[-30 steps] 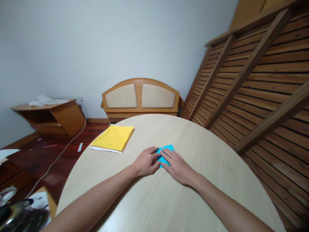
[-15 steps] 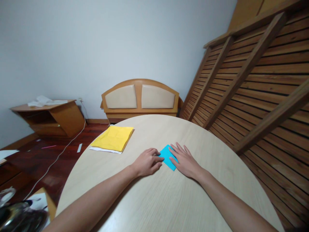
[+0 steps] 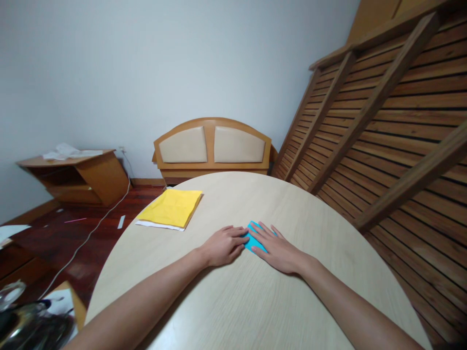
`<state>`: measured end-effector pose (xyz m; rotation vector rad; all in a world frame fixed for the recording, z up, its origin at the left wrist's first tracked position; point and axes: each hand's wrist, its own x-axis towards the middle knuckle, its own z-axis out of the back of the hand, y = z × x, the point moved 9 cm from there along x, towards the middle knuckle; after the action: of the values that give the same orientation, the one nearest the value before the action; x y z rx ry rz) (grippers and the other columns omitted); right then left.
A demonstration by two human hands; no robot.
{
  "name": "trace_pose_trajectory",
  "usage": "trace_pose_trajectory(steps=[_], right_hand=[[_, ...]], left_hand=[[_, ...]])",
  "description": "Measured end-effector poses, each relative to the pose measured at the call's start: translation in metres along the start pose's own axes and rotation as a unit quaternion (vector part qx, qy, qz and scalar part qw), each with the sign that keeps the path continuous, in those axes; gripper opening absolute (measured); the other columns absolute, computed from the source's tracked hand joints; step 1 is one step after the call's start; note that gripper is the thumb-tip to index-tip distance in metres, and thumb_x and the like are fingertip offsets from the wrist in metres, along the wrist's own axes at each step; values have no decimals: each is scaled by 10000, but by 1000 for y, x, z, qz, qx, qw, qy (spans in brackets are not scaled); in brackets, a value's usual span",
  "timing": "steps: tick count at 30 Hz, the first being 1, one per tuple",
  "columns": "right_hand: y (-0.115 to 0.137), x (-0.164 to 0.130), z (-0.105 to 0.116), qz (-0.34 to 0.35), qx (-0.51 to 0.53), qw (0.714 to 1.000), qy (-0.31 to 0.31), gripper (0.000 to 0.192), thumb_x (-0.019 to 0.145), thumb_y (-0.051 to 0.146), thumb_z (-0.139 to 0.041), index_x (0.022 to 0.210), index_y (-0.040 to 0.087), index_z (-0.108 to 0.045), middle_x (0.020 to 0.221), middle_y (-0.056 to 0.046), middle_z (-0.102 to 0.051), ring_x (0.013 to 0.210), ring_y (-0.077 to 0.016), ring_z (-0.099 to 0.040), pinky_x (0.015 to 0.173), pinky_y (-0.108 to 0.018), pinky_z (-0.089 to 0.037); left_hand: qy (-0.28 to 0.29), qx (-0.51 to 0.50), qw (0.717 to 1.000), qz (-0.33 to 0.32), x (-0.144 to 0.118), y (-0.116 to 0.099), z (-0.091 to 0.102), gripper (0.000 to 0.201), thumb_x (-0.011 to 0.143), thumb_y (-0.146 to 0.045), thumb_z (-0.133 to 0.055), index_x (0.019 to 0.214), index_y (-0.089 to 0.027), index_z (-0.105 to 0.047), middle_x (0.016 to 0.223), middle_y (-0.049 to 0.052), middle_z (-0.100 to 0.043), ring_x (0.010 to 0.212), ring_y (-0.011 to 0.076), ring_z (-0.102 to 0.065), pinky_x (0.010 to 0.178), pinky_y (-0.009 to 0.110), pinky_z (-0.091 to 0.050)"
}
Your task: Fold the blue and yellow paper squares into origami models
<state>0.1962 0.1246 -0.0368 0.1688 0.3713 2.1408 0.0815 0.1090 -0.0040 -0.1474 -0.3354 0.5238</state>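
A small blue piece of paper lies flat on the round, pale wood-grain table. My left hand rests at its left edge, with fingers stretched out and their tips on the paper. From the right, my right hand lies flat with its fingers spread over the sheet. Both hands cover parts of the paper, so its full outline is hidden.
Toward the table's back left lies a yellow sheet with white showing beneath it. A wooden headboard stands beyond the table. Slatted wooden panels lean at the right, and a wooden cabinet is at the left.
My right hand has shifted slightly down and left, and my left fingers now reach farther over the paper. Less of the blue paper shows between the hands.
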Motion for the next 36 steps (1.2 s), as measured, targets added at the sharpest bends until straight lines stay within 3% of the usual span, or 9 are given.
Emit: trace_pose_trajectory(steps=[4,10,13,16,20,27,32,36], right_hand=[[-22,-4,0,-68,-22,997,8,789,942,715,-285,1570,246,-195,1637,-64,-152,1508,-317,-77,1208,-568,-120],[-59,-12,15,-144,-83,985,-54,701,961,635,-341,1537,234,-330,1620,-89,-230,1499,-350,-126,1188,-606,-142],[-58,-13,26,-118,-104,981,-112,596,987,534,-367,1491,222,-428,1604,-95,-288,1493,-341,-178,1190,-591,-152],[-46,-9,22,-63,-71,989,-115,529,1012,501,-339,1474,271,-452,1590,-65,-333,1485,-314,-222,1184,-579,-193],[-34,-5,11,-29,-27,996,-75,552,1019,552,-288,1498,305,-402,1596,-49,-323,1491,-301,-206,1190,-566,-191],[-40,-11,7,-43,-12,999,-24,740,902,714,-438,1531,347,-306,1638,-75,-164,1502,-355,-88,1190,-601,-120],[-43,-18,13,-29,18,999,-8,752,856,693,-554,1505,370,-355,1647,-48,-133,1500,-371,-82,1193,-583,-158],[-35,-20,27,3,28,999,-25,659,847,630,-616,1432,352,-493,1630,-31,-222,1499,-363,-130,1188,-568,-206]], left_hand=[[5,3,1000,1,-1,3,-1,332,987,-268,-433,1265,-208,-605,1408,95,-565,1347,245,-481,1121,432,-390],[-4,17,1000,2,-1,0,5,315,969,-317,-471,1196,-220,-667,1247,89,-659,1229,249,-564,1081,415,-422],[-9,22,1000,-10,0,-5,10,307,985,-334,-441,1108,-224,-700,1076,92,-681,1087,232,-612,1021,395,-454],[-18,19,1000,-11,0,-6,12,340,1005,-338,-394,1018,-214,-710,981,97,-669,995,222,-625,965,385,-476],[-35,-10,999,10,-2,1,10,339,962,-392,-498,1212,-214,-643,1237,114,-631,1141,247,-595,1014,408,-462],[19,-12,999,44,-5,11,-4,481,935,-413,-538,1380,-232,-532,1456,95,-520,1369,296,-453,1121,513,-360],[47,-9,998,46,-10,9,-7,686,895,-526,-572,1495,-249,-388,1546,105,-391,1447,339,-314,1157,566,-269],[54,-4,997,56,-13,11,-12,719,921,-557,-516,1537,-254,-302,1582,103,-314,1470,356,-247,1163,591,-229]])
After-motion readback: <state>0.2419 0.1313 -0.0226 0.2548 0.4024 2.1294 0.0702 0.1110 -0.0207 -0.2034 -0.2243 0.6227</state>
